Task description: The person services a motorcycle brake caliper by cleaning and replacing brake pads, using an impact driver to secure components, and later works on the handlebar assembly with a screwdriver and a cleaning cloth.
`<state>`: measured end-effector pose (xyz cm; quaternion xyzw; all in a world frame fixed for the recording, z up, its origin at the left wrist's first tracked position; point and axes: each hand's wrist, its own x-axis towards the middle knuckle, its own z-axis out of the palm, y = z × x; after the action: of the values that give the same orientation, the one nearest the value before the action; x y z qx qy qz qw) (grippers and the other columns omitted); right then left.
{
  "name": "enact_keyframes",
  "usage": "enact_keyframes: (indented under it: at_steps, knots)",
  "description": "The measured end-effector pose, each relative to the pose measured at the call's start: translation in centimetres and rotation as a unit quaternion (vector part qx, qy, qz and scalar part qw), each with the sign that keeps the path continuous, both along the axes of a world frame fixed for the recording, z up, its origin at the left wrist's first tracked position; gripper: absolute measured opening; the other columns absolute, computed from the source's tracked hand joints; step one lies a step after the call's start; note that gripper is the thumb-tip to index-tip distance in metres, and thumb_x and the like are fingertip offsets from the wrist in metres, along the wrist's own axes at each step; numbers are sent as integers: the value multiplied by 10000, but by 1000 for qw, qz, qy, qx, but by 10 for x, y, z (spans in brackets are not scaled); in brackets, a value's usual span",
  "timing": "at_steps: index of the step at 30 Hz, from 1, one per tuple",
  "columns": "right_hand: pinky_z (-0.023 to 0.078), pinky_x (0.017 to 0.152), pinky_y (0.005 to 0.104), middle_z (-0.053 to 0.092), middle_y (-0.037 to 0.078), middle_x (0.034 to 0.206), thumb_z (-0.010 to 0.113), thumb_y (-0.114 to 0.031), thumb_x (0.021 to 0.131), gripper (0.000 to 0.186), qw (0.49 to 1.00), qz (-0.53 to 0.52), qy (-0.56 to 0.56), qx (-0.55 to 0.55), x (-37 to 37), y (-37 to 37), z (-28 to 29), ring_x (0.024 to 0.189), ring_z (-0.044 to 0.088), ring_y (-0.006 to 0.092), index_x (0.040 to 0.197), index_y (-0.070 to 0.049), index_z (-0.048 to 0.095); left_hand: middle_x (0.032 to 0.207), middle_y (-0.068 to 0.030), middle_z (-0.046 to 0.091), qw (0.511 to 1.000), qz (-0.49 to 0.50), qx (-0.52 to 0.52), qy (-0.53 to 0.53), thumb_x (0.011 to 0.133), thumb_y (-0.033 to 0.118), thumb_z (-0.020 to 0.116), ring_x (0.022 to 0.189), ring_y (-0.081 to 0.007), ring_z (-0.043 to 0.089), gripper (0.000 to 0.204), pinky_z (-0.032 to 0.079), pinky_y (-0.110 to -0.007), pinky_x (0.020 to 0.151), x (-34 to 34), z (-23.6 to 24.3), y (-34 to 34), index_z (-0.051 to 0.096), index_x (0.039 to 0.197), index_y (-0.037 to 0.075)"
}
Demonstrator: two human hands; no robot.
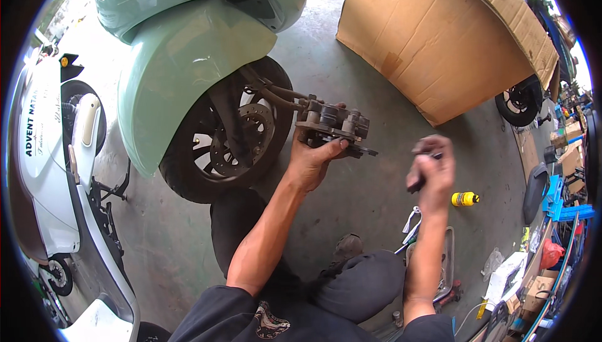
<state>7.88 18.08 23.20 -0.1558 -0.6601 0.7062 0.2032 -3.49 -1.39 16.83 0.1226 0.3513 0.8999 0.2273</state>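
My left hand (308, 167) is wrapped round a grimy metal brake caliper (329, 117), lifted beside the front wheel with its thumb on the near side. A hose or cable runs from the caliper back toward the wheel. My right hand (438, 172), smeared by motion, is closed on a small dark piece (414, 184), whose kind I cannot make out. It is apart from the caliper, to its right. The scooter's front wheel (188, 182) carries a drilled brake disc (256, 130) under a pale green fender (179, 75).
A large cardboard box (426, 47) stands at the far right. On the floor to the right lie a yellow bottle (463, 199) and a metal tray (449, 260) beside my right forearm. A white scooter (47, 172) stands at left; assorted parts and packaging line the right edge.
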Motion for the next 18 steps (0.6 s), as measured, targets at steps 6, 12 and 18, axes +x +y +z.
enact_keyframes:
  at_steps: [6,12,18]
  knots:
    - [493,502,271,674,103,821,774,-77,751,208,906,38,100,409,-20,-35,-22,593,638,177,925,-18,678,1367,-134,491,1000,1,-11,-4,740,29,764,1165,-281,573,701,590,-446,849,3,7,-2,419,1348,81]
    - [522,543,307,676,94,777,787,-54,732,157,879,42,160,446,-29,-40,-15,636,665,222,853,-24,692,1304,-128,538,999,-17,16,-29,731,-25,758,1138,-255,583,720,553,-433,894,2,9,-7,423,1365,38]
    - [522,539,305,680,95,769,781,-41,729,160,861,21,215,461,-37,-46,-19,631,665,231,861,-25,693,1293,-154,535,998,-59,19,-7,716,59,797,1150,-295,572,755,558,-479,877,-1,9,-11,416,1368,28]
